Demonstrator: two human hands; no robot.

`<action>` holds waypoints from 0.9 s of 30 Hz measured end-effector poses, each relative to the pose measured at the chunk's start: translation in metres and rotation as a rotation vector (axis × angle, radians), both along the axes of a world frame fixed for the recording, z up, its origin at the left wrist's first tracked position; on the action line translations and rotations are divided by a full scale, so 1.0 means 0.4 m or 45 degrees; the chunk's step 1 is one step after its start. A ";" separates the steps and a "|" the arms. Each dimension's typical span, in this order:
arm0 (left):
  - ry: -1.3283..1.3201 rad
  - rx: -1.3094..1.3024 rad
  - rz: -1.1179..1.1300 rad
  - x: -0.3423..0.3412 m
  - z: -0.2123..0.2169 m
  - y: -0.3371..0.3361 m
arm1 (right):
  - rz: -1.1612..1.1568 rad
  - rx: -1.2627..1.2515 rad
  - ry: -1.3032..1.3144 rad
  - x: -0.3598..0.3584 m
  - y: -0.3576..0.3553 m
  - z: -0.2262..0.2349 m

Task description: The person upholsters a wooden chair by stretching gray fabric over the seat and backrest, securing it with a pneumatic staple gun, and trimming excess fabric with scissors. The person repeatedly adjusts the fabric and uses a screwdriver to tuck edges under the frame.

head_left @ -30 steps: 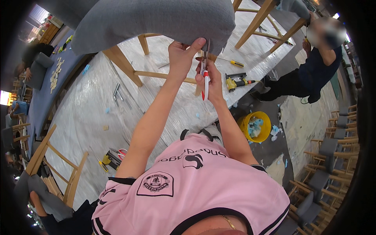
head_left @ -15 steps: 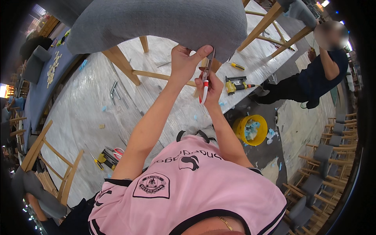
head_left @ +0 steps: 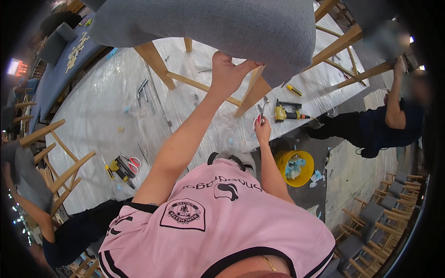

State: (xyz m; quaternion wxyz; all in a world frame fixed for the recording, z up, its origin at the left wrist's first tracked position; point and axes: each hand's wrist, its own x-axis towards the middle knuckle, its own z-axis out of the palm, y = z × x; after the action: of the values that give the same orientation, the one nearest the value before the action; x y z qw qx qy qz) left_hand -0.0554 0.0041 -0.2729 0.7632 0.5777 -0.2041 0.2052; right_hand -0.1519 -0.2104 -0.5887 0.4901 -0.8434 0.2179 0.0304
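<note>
A grey upholstered chair (head_left: 204,32) with wooden legs stands on the plastic-wrapped table (head_left: 185,134) in front of me. My left hand (head_left: 228,74) pinches the lower edge of its grey fabric near the front corner, thumb stretched along the edge. Lower and to the right, my right hand (head_left: 263,130) grips scissors (head_left: 261,111) by their red-and-white handles, blades pointing away from me and apart from the fabric. Just right of the scissors lies a yellow-and-black staple gun (head_left: 287,112).
A yellow-handled tool (head_left: 294,90) and metal rods (head_left: 142,92) lie on the table. At its near left are another staple gun (head_left: 121,170) and red-handled scissors (head_left: 134,163). A yellow bucket (head_left: 307,173) holds scraps. Co-workers handle chairs at right (head_left: 394,116) and left (head_left: 41,222).
My right hand has drawn the scissors down and right, away from the fabric edge. My left hand still pinches the fabric. The view has shifted slightly, and the co-worker at left has come further into view.
</note>
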 end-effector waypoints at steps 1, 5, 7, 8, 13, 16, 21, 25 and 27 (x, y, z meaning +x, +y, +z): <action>-0.036 0.020 0.002 -0.002 0.005 -0.032 | 0.003 -0.266 -0.238 -0.012 -0.050 -0.128; 0.191 0.369 0.096 -0.039 0.019 0.027 | 0.262 -0.076 -0.065 0.066 -0.037 -0.062; 0.290 0.569 0.260 -0.047 -0.007 0.154 | 0.128 0.522 -0.313 0.110 0.011 0.095; 0.208 0.347 0.329 -0.030 -0.061 0.255 | 0.194 0.701 -0.513 0.125 0.032 0.200; 0.053 0.013 1.135 0.175 -0.019 0.768 | 0.294 0.244 -0.971 0.153 0.132 0.417; 0.007 0.158 0.619 0.255 0.016 0.870 | 0.257 0.305 -1.037 0.210 0.238 0.432; -0.108 0.880 0.760 0.311 0.071 0.772 | 0.262 0.428 -1.166 0.162 0.167 0.539; 0.081 0.392 0.738 0.158 0.095 0.692 | 0.238 0.550 -1.214 0.153 0.111 0.504; 0.147 0.222 0.782 0.024 0.099 0.648 | 0.245 0.655 -1.159 0.149 0.076 0.491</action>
State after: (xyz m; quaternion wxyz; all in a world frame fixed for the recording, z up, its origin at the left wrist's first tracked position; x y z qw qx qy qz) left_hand -0.0459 0.2633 -0.2332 0.6237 0.6861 0.0063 0.3745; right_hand -0.0924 -0.1799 -0.3923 0.7212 -0.6401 -0.1098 -0.2412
